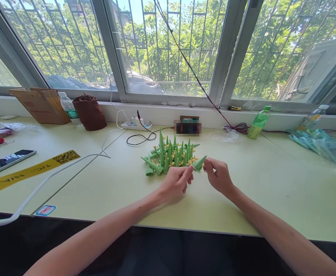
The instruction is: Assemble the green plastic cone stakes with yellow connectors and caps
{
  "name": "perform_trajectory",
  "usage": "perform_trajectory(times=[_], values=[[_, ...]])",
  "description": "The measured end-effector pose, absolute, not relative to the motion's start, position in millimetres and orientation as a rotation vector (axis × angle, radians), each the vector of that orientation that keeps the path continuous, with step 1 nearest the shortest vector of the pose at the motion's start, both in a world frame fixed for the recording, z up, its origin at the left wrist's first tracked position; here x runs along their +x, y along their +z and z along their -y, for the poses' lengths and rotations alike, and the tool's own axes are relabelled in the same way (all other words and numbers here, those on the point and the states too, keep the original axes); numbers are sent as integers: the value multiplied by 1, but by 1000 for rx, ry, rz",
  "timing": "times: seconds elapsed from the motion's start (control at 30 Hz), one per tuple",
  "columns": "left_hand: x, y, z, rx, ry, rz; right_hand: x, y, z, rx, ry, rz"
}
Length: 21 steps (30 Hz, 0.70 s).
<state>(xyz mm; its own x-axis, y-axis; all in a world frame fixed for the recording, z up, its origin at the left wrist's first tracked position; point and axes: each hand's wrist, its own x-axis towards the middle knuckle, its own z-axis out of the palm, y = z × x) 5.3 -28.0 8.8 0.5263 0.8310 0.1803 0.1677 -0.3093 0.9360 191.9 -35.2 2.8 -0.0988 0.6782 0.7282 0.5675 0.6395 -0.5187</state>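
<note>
My two hands meet over the pale green table (242,191), just in front of a heap of green plastic cones (169,157) mixed with small yellow pieces. My left hand (175,184) is closed in a pinch on the wide end of one green cone (199,163) that lies sideways between the hands. My right hand (218,175) is closed too, its fingertips pinched at the cone's pointed end; whether a small piece is in them I cannot make out. Some cones in the heap stand upright, others lie flat.
Along the window sill stand a cardboard box (38,104), a water bottle (69,108), a brown pouch (89,112), a power strip (136,124) with cables, and a green bottle (259,122). A phone (8,161), yellow tape (30,171) and a white cable (47,180) lie left; blue bags (318,142) right.
</note>
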Motion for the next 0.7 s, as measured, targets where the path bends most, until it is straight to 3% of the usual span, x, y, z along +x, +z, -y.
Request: perform_trajectory(times=[0.13, 0.33, 0.7], values=[[7, 12, 24, 1414, 588, -687, 193, 3, 34, -923, 77, 1892], [6, 15, 21, 1322, 584, -631, 195, -1, 32, -838, 114, 1998], [6, 3, 30, 1877, 1029, -717, 189, -3, 35, -917, 311, 1919]])
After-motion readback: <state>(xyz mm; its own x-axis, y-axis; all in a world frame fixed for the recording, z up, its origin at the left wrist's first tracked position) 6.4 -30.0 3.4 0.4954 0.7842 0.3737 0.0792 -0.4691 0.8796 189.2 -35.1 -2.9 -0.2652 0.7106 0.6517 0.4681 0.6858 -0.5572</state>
